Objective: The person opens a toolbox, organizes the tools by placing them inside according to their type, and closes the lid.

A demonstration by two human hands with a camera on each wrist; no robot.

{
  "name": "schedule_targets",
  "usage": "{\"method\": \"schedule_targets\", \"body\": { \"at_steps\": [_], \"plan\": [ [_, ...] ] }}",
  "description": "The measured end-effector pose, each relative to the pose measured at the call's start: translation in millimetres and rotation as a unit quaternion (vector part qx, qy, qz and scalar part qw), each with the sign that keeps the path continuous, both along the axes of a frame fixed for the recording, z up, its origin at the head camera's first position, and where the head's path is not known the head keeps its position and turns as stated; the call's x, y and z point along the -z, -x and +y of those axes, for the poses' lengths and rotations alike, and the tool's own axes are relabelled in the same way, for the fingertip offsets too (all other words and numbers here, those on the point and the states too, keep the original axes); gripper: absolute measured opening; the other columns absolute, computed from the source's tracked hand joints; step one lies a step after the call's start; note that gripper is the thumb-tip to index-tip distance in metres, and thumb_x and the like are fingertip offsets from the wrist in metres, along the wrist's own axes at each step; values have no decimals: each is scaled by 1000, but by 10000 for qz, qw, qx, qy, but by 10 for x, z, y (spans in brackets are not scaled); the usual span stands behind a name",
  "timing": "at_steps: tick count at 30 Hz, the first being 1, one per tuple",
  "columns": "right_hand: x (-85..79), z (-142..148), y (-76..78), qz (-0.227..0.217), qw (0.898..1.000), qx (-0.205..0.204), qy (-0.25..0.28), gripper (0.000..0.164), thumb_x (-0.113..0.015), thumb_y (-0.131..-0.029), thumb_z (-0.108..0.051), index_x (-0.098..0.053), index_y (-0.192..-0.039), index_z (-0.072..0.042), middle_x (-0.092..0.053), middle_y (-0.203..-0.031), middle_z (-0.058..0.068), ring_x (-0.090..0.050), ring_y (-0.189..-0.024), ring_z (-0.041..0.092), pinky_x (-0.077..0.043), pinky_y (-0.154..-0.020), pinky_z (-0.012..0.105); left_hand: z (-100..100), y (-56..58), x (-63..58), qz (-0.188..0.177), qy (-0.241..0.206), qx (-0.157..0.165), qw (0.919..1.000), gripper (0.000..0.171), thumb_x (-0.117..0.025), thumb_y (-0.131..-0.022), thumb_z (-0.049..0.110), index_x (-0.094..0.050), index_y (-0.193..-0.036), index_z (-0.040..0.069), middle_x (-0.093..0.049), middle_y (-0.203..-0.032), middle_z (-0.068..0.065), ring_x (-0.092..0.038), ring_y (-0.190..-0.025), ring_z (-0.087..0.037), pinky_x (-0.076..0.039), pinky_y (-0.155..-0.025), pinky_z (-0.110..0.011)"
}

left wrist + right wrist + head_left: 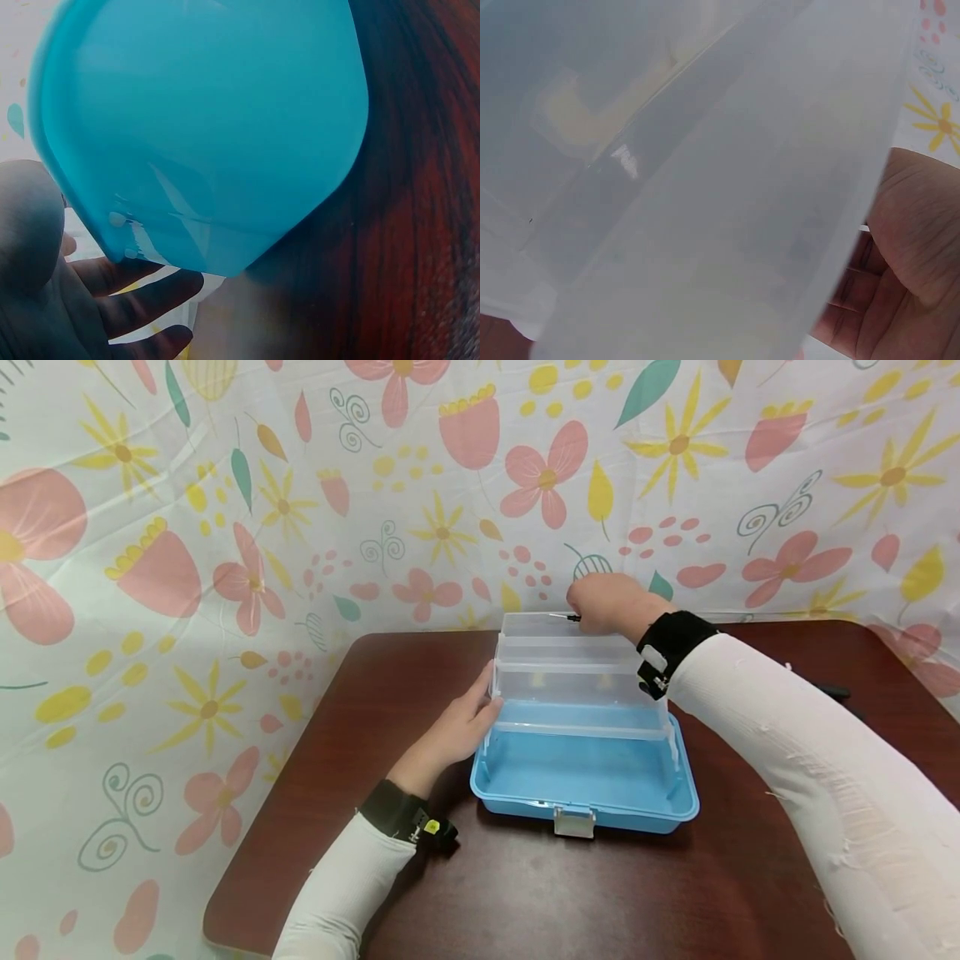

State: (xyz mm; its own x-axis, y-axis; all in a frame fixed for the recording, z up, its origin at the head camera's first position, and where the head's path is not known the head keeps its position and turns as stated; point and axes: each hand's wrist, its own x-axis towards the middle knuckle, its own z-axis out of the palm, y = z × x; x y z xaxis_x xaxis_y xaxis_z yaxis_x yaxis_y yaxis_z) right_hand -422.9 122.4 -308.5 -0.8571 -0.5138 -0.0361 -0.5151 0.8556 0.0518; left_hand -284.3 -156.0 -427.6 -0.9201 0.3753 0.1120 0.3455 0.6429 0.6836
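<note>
A blue plastic toolbox (585,768) with a pale latch (574,821) stands on the table, its clear tiered trays (573,681) raised at the back. My left hand (465,722) rests on the left side of the trays. In the left wrist view, its fingers (154,300) lie beside the box's lower edge. Above the rear tray, my right hand (611,602) grips a small tool (572,617) with a thin metal shaft and black end; most of it is hidden by the hand. The right wrist view has a cloudy tray wall (727,195) in front of the curled fingers (851,289).
The dark red wooden table (525,893) reaches back to a floral cloth (420,485) hanging behind and to the left. A black object (834,692) lies at the right, partly behind my right sleeve (810,777).
</note>
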Motion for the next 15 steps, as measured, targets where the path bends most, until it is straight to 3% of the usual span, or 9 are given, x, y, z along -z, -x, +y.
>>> {"method": "schedule_targets", "body": {
  "at_steps": [9, 15],
  "plan": [
    [7, 6, 9, 43, 10000, -29, -65, 10, -65, -95, -14, -68, -85, -12, -66, -81, 6, -59, -77, 26, -49, -70, 39, 11, -21, -22, 3, 20, -23, 10000, 69, -38, -110, 46, -2, -167, 32, -61, -144, -16, -65, -125, -28, -56, -100, -49],
    [19, 6, 7, 21, 10000, -61, -32, 8, -65, -96, -14, -70, -90, -11, -67, -80, 6, -60, -77, 27, -50, -73, 40, 13, -30, -15, 5, 20, -35, 10000, 70, -38, -110, 46, -3, -167, 28, -61, -143, -17, -65, -124, -28, -56, -99, -49]
  ]
}}
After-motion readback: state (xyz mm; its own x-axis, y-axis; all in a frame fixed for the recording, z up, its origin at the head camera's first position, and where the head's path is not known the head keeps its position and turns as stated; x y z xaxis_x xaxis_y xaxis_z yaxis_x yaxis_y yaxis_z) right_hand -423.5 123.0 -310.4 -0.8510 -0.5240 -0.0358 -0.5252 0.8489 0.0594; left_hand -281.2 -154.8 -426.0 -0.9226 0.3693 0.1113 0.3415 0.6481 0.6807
